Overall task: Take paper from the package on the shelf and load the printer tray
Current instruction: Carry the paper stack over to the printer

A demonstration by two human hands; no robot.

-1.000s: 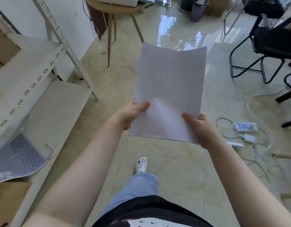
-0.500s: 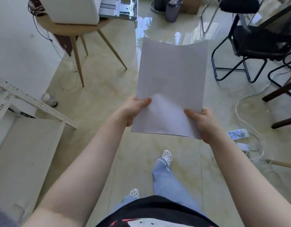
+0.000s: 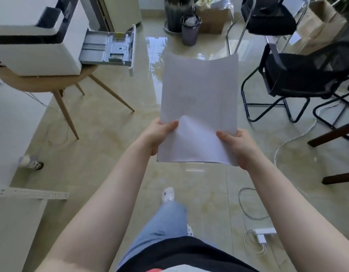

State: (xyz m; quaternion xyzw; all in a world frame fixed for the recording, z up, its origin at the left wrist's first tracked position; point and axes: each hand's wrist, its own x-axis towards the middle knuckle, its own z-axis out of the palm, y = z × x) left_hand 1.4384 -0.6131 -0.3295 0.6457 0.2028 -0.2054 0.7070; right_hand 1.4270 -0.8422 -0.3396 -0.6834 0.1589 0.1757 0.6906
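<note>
I hold a thin stack of white paper (image 3: 199, 99) in front of me, its far edge bowed upward. My left hand (image 3: 160, 134) pinches its near left corner and my right hand (image 3: 238, 146) grips its near right corner. The white printer (image 3: 36, 46) sits on a round wooden table (image 3: 32, 84) at the upper left. Its grey paper tray (image 3: 109, 49) is pulled out toward the right and looks empty. The paper is well to the right of the tray and nearer to me.
A white shelf frame (image 3: 30, 195) shows at the lower left. Black chairs (image 3: 299, 75) stand at the right, a grey bin (image 3: 190, 29) and a cardboard box (image 3: 213, 20) at the back. Cables and a power strip (image 3: 263, 233) lie on the glossy tiled floor. A small bottle (image 3: 30, 162) lies by the wall.
The view has swung away from the shelf toward the printer, which now shows fully with its tray out. I have stepped forward. Both hands keep the same grip on the paper.
</note>
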